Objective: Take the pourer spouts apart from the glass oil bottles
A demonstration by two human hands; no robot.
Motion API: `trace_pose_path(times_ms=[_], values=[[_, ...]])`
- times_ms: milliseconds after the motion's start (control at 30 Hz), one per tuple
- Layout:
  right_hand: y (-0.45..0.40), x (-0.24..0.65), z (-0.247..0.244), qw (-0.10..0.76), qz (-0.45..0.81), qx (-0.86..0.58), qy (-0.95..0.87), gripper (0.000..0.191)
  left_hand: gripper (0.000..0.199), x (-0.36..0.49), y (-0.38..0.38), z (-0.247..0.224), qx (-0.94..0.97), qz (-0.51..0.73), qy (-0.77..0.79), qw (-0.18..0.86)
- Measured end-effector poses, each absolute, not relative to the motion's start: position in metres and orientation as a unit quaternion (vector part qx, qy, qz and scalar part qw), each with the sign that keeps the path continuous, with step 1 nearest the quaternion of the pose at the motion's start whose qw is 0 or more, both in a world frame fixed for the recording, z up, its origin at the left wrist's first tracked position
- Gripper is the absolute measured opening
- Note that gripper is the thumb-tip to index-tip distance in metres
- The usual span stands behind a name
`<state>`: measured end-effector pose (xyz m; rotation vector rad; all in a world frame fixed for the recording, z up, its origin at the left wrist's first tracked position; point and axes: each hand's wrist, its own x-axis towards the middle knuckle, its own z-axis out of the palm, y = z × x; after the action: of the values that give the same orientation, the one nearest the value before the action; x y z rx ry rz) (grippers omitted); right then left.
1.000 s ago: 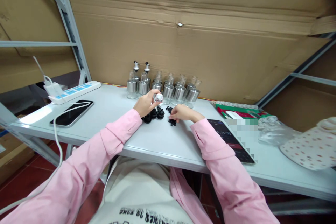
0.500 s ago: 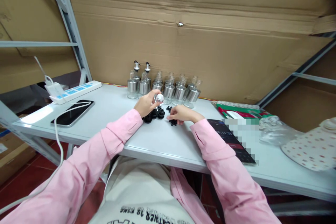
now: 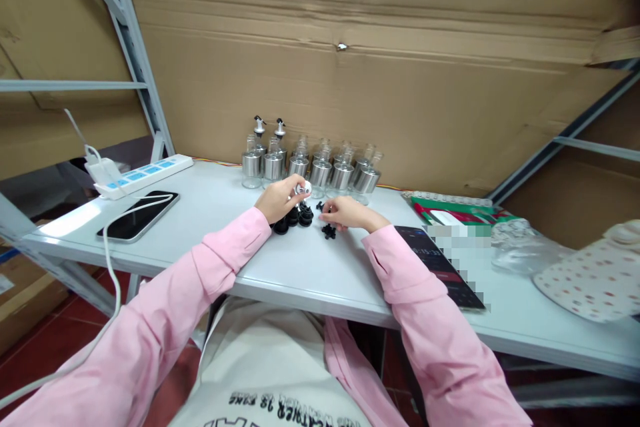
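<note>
My left hand (image 3: pixel 281 199) is closed round a small silvery-white bottle-spout part (image 3: pixel 303 189), held between thumb and fingers above the table. Under it lie several round black stopper pieces (image 3: pixel 305 215), partly covered by the hand. My right hand (image 3: pixel 346 212) is pinched just above a small heap of tiny black pieces (image 3: pixel 329 231); what sits between its fingertips is too small to make out. Behind both hands stand several glass bottles (image 3: pixel 320 170) with steel bands, open at the neck. At the back left, two bottles carry silver-and-black pour spouts (image 3: pixel 259 125).
To the left are a power strip (image 3: pixel 145 177) and a phone (image 3: pixel 140 215) on a white cable. A dark tablet-like screen (image 3: pixel 440 267), a green-and-red bag (image 3: pixel 450 211) and a spotted white item (image 3: pixel 590 283) lie to the right. Cardboard (image 3: pixel 380 93) walls the back.
My right hand has risen slightly off the heap of tiny black pieces, so more of the heap shows. The silvery part in my left hand has turned a little.
</note>
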<state>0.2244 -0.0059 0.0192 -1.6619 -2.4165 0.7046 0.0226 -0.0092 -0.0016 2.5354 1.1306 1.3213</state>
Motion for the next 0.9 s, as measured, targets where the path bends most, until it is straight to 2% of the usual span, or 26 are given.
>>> trace_pose_path(times_ms=[100, 200, 300, 567, 767, 900], values=[[-0.006, 0.222, 0.021, 0.150, 0.205, -0.510, -0.822, 0.018, 0.021, 0.024, -0.010, -0.002, 0.823, 0.420, 0.375, 0.072], [-0.007, 0.218, 0.020, 0.251, 0.270, -0.440, -0.819, 0.027, 0.022, 0.025, -0.010, -0.002, 0.822, 0.405, 0.385, 0.105], [-0.008, 0.213, 0.018, 0.312, 0.331, -0.384, -0.803, 0.026, 0.023, 0.024, -0.011, -0.001, 0.815, 0.413, 0.389, 0.119], [-0.008, 0.208, 0.018, 0.408, 0.314, -0.376, -0.770, 0.021, 0.025, 0.023, -0.011, -0.001, 0.821, 0.428, 0.367, 0.088], [-0.008, 0.209, 0.019, 0.414, 0.286, -0.377, -0.778, 0.029, 0.026, 0.023, -0.011, 0.003, 0.833, 0.421, 0.355, 0.054], [-0.009, 0.208, 0.020, 0.416, 0.286, -0.383, -0.774, 0.029, 0.031, 0.022, -0.011, 0.005, 0.836, 0.418, 0.354, 0.027]])
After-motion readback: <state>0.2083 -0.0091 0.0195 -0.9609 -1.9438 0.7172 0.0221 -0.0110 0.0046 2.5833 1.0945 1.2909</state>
